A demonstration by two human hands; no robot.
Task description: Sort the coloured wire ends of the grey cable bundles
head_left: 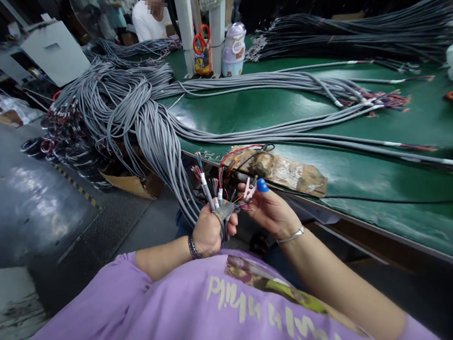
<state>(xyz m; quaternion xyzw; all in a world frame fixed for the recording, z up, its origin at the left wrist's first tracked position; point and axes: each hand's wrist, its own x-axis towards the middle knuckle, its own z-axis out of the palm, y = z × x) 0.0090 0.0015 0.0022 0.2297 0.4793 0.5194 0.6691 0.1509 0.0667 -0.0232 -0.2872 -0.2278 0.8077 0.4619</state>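
My left hand [209, 231] is closed in a fist around a small bunch of grey cable ends [222, 210], whose stripped coloured wires [205, 181] fan out above it. My right hand [268, 209] is next to them, its fingers pinched on a small white clip [250, 188] among the thin wires; a blue cap [262, 184] covers one fingertip. Red and black leads [239, 155] run from the clip area up to a taped brown block [282, 170] at the bench edge.
A green bench [390, 170] carries long grey cable bundles [298, 86] that spill off its left end [135, 118] toward black coils [64, 143] on the floor. Scissors [202, 39] and a pale jug [234, 48] stand by a white post. Two people sit at the far left.
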